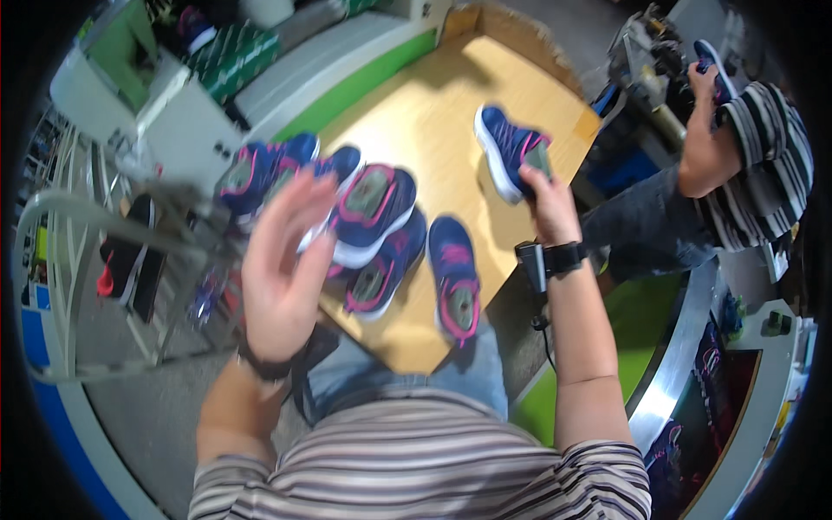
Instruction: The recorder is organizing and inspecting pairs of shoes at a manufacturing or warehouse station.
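Note:
My right hand (553, 208) grips a navy sneaker (501, 143) by its heel end, thumb at the collar. The sneaker has a white sole and pink trim and is held over the right side of the wooden table. My left hand (282, 269), slightly blurred, is raised with its fingers stretched out and holds nothing. It partly hides several similar sneakers at the table's left. Among them, one sneaker (374, 204) rests on top of another (394, 264). A separate sneaker (453, 269) lies on the near part of the table, its toe pointing away from me.
The wooden table (490, 74) has a raised, rough-edged border at its far end. A grey metal rack (130, 364) stands at left, beside a machine with a green strip (364, 82). At right, another person (745, 165) holds a sneaker near a curved metal-edged conveyor (672, 347).

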Available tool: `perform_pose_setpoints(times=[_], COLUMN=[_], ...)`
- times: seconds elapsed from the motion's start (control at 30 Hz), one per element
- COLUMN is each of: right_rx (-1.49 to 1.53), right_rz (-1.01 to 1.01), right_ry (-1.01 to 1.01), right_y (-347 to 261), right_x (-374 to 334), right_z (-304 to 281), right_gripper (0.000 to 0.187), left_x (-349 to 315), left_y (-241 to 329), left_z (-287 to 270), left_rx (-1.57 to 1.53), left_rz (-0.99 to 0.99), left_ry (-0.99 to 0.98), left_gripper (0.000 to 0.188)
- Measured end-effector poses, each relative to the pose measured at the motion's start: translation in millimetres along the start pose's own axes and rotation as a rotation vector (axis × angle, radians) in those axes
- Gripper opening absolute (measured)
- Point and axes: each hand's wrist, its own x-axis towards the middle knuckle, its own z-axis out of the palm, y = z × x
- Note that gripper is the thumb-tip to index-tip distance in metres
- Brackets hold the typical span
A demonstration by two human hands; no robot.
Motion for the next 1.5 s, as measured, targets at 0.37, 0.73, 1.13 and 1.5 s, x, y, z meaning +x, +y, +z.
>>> perform_pose_setpoints(times=[0.37, 0.73, 1.13, 1.5], right_rx=[-0.778, -0.220, -0.458, -1.267], right_rz=[-0.313, 0.060, -0.845, -0.879], right_ry=[-0.346, 0.052, -0.288, -0.608], right_y=[-12, -1, -150, -46], right_x=[-169, -178, 181, 145], right_z=[63, 12, 260, 243], right_gripper=[0.103, 0.074, 0.045, 0.065], left_x=[60, 252, 71, -27], left_y=[4, -95, -21, -35], left_z=[-4, -131, -92, -97], left_rx=[-1.077, -1.065, -0.733, -0.485], left_rz=[-0.268, -0.258, -0.388, -0.638], left_ry=[-0.438, 0.451, -0.208, -0.029], left_gripper=[0.085, 0.069, 0.063, 0.049])
